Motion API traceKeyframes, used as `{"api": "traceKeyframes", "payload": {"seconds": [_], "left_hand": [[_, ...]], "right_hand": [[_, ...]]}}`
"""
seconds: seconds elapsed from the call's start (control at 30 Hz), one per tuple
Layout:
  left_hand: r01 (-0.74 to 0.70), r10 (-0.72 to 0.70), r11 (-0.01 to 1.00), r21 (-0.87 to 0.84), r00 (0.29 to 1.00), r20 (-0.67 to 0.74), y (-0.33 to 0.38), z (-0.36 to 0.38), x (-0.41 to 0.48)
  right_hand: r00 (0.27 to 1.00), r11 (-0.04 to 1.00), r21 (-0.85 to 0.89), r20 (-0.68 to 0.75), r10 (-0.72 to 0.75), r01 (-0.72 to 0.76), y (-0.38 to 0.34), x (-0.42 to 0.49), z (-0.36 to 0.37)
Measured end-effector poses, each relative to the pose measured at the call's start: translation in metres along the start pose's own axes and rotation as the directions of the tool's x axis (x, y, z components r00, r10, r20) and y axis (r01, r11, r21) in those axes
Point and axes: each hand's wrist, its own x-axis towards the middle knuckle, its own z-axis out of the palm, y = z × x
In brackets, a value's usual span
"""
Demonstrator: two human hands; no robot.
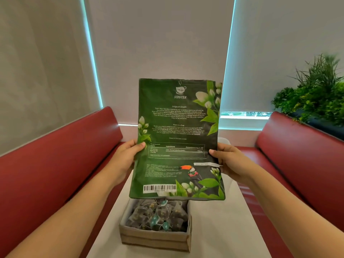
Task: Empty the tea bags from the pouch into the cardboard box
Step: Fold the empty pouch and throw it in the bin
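A flat green tea pouch with white flowers, printed text and a barcode is held upright in the air, its printed back facing me. My left hand grips its left edge and my right hand grips its right edge, both about mid-height. Directly below the pouch's lower edge sits the cardboard box on the white table. The box holds several dark pyramid tea bags with strings and teal tags. The far rim of the box is hidden behind the pouch.
Red padded benches run along the left and right of the narrow table. A green plant stands behind the right bench. Grey roller blinds cover the windows ahead.
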Motion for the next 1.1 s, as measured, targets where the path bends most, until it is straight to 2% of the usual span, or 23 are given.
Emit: {"api": "traceKeyframes", "payload": {"seconds": [0.13, 0.23, 0.33, 0.4, 0.43, 0.5, 0.57, 0.67, 0.77, 0.87, 0.97, 1.1], "left_hand": [[-0.008, 0.005, 0.999, 0.034, 0.996, 0.089, 0.004, 0.003, -0.005], [0.014, -0.013, 1.000, -0.002, 0.990, 0.138, 0.007, 0.010, -0.011], [0.017, -0.024, 0.998, 0.068, 0.994, 0.110, 0.014, 0.013, -0.018], [0.025, -0.032, 0.993, 0.113, 0.997, 0.064, 0.015, 0.017, -0.022], [0.037, -0.039, 0.997, 0.073, 0.999, 0.034, 0.014, 0.018, -0.023], [0.093, -0.090, 0.995, -0.027, 0.991, 0.099, 0.008, 0.013, -0.028], [0.115, -0.113, 0.993, -0.013, 0.985, 0.131, 0.006, 0.012, -0.031], [0.076, -0.081, 0.993, 0.093, 0.996, 0.046, -0.001, 0.018, -0.035], [0.033, -0.027, 0.997, 0.063, 0.994, -0.102, -0.012, 0.021, -0.037], [-0.019, 0.037, 0.996, 0.085, 0.975, -0.219, -0.021, 0.018, -0.041], [0.046, -0.035, 0.998, 0.045, 0.975, -0.219, -0.033, 0.006, -0.051], [0.209, -0.211, 0.977, -0.032, 0.953, -0.215, -0.048, -0.021, -0.071]], "right_hand": [[0.995, 0.996, -0.016, -0.034, -0.090, 0.089, -0.003, -0.005, 0.001], [0.990, 0.986, 0.097, -0.049, -0.131, 0.135, -0.002, -0.008, 0.001], [0.996, 0.984, 0.158, -0.007, -0.084, 0.084, -0.003, -0.014, 0.002], [0.999, 0.992, 0.121, -0.035, -0.038, 0.042, -0.007, -0.018, 0.000], [0.998, 0.994, 0.102, -0.059, -0.020, 0.026, -0.008, -0.019, -0.002], [0.996, 0.997, 0.079, -0.087, 0.004, 0.003, -0.010, -0.022, -0.009], [0.997, 0.990, 0.142, -0.081, 0.001, 0.011, -0.009, -0.025, -0.010], [0.998, 0.969, 0.242, -0.019, 0.060, -0.053, 0.000, -0.026, -0.013], [0.974, 0.981, 0.101, 0.176, 0.145, -0.164, 0.009, -0.033, -0.010], [0.958, 0.984, -0.008, 0.227, 0.173, -0.176, 0.021, -0.030, -0.009], [0.968, 0.989, -0.045, 0.202, 0.145, -0.139, 0.027, -0.021, -0.002], [0.963, 0.987, -0.122, 0.236, 0.128, -0.102, 0.037, -0.010, 0.020]]}}
